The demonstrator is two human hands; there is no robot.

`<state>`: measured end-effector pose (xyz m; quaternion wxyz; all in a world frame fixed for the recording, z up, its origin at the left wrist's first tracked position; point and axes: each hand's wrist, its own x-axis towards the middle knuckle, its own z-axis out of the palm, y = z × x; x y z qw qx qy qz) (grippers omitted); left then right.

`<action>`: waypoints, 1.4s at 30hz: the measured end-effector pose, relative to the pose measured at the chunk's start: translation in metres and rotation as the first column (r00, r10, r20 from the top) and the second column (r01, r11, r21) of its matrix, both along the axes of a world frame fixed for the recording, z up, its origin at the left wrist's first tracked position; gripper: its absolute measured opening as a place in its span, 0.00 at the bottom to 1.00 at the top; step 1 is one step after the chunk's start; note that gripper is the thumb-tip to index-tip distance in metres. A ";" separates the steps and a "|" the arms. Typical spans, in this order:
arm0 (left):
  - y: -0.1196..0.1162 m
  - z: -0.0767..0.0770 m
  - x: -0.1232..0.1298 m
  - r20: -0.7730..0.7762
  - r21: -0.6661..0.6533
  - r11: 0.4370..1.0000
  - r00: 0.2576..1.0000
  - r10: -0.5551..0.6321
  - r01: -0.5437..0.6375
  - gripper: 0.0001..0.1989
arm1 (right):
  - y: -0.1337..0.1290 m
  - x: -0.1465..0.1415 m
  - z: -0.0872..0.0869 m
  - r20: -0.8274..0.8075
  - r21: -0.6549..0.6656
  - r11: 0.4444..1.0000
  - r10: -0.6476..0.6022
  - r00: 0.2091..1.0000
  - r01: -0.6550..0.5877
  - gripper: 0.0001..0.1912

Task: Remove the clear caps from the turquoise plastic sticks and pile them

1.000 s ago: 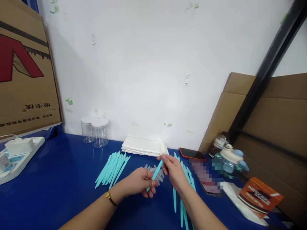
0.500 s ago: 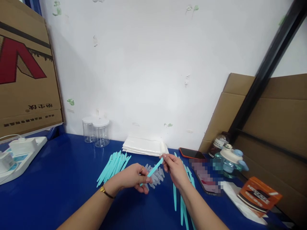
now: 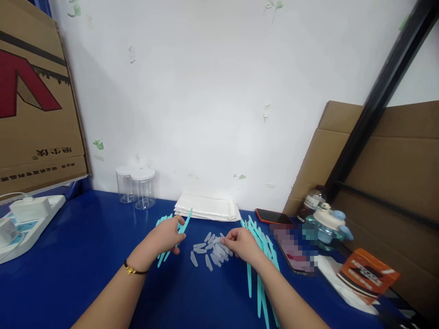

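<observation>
My left hand (image 3: 167,236) is over the left pile of turquoise eyebrow razors (image 3: 160,261), hiding much of it. Its fingers are closed on one slim turquoise eyebrow razor (image 3: 187,221), whose tip points up and away. Small frosted clear blade caps (image 3: 219,254) lie loose in a heap between my hands. At the heap's right side, my right hand (image 3: 242,244) pinches a clear cap (image 3: 218,240) between thumb and fingers. More turquoise razors (image 3: 259,292) lie lengthwise under and beside my right wrist, partly covered by it.
A stack of white packets (image 3: 206,208) lies against the wall. Two clear jars (image 3: 144,192) stand back left, a power strip (image 3: 51,214) far left. To the right are phones (image 3: 274,217), a teal-and-white bottle (image 3: 325,228), a brown bottle (image 3: 313,203) and an orange box (image 3: 368,274).
My left hand has moved left with a razor, onto the left pile. My right hand has let go of the razor and come down to the caps, where it pinches one.
</observation>
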<state>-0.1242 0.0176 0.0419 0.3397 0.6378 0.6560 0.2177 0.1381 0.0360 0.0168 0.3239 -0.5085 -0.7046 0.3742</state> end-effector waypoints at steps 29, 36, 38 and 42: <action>-0.027 0.000 0.075 0.415 0.024 0.936 0.848 -0.330 0.352 0.20 | -0.010 -0.004 0.019 -0.604 -0.106 0.993 -0.018 0.797 -0.057 0.16; -0.024 -0.002 0.059 0.234 0.001 0.929 0.904 -0.359 0.369 0.13 | 0.002 0.012 0.019 -0.690 -0.069 0.990 -0.134 0.711 0.120 0.14; -0.021 0.002 0.045 0.119 -0.007 0.960 0.954 -0.276 0.279 0.10 | 0.005 0.019 0.014 -0.528 -0.089 0.991 -0.130 0.839 0.097 0.13; -0.006 0.001 0.016 -0.072 0.025 1.000 0.997 -0.015 0.016 0.11 | 0.000 0.007 -0.002 -0.001 -0.105 0.994 -0.003 1.000 0.003 0.10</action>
